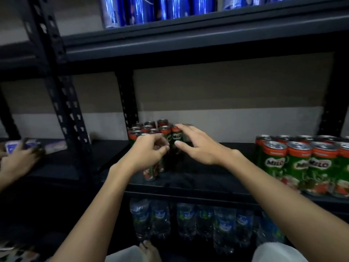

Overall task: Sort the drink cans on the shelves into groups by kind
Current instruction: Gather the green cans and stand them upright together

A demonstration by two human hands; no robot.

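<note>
Shelving (188, 183) of dark metal carries a block of green cans lettered MILO (300, 163) at the right of its middle shelf and a smaller huddle of the same cans (151, 129) at the back left (blue cans (151, 10) stand above). Reaching into the huddle, the right hand (196, 146) is spread, fingertips on a can's rim, while the left hand (149, 152) curls round a front can (151, 173).

Green Milo cans with red bands stand upright in two clusters on the middle shelf (207, 178): a small group (151, 129) at twelve o'clock, a larger block (302, 163) at three o'clock. Blue cans (151, 10) line the shelf above.
</note>
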